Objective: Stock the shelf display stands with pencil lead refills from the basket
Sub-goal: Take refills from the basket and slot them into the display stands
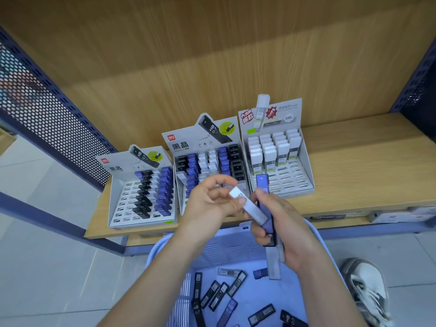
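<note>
Three cardboard display stands sit on the wooden shelf: a left stand (141, 185) with black and blue refill cases, a middle stand (207, 166) nearly full, and a right stand (278, 156) with white-capped cases. My left hand (212, 204) pinches a white refill case (249, 205) by its end. My right hand (280, 223) grips a bundle of cases, a blue one (263, 185) sticking up and a clear grey one (274, 265) hanging down. Both hands hover over the lilac basket (236, 246), which holds several loose black and blue cases (219, 293).
Perforated dark metal panels (47, 119) flank the shelf on both sides. The wooden shelf board (365, 166) stretches bare to the right of the stands. A sneaker (368, 293) stands on the tiled floor right of the basket.
</note>
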{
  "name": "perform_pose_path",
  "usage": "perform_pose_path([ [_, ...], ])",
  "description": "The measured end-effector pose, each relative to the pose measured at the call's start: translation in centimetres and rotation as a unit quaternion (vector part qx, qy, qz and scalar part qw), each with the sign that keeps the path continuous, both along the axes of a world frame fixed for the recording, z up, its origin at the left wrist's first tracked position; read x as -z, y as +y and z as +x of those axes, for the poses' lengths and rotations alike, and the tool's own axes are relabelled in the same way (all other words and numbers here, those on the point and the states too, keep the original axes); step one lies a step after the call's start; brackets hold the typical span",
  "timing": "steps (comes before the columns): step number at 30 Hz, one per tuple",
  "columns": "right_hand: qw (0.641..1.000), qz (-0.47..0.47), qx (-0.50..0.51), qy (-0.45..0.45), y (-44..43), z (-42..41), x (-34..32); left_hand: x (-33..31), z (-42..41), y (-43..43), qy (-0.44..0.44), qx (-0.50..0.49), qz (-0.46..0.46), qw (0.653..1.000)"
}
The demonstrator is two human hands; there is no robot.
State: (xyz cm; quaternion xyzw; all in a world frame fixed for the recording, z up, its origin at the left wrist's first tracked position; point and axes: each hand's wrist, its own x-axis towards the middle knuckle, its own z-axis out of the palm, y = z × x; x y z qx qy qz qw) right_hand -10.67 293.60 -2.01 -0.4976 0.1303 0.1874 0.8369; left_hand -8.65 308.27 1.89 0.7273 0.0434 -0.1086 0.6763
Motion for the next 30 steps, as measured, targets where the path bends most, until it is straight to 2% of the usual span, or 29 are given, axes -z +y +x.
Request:
perform_pose_path([
  [4, 0.999, -0.005, -0.021, -0.029, -0.2, -0.3, 0.3, -0.5, 0.3, 1.2, 0.001, 0.007, 0.011, 1.000],
  [7, 1.000, -0.006, 0.009, 0.000, 0.1, -0.1, 0.5, -1.4, 1.0, 2.2, -0.026, -0.011, 0.031, 0.999],
  [10, 0.997, 0.044, 0.040, 0.038, 0.1, 0.1, 0.7, -2.5, 2.5, 4.4, -0.061, -0.059, 0.049, 0.995],
  [13, 0.993, 0.076, 0.068, 0.054, 0.4, 0.4, 0.7, -3.6, 3.7, 6.6, -0.084, -0.065, 0.091, 0.990],
  [16, 0.997, 0.047, 0.056, 0.038, 1.2, 0.7, 0.2, -4.7, 4.8, 8.4, -0.093, -0.047, 0.150, 0.983],
  [22, 1.000, 0.003, 0.028, -0.001, 4.4, 2.0, -1.4, -7.1, 5.9, 14.5, -0.107, -0.030, 0.331, 0.937],
  [26, 0.998, -0.055, -0.003, -0.026, 6.9, 2.9, -2.5, -6.6, 5.6, 18.2, -0.096, -0.057, 0.406, 0.907],
  [30, 0.995, -0.090, -0.036, -0.033, 9.1, 3.8, -3.3, -4.6, 5.4, 19.4, -0.105, -0.019, 0.463, 0.880],
])
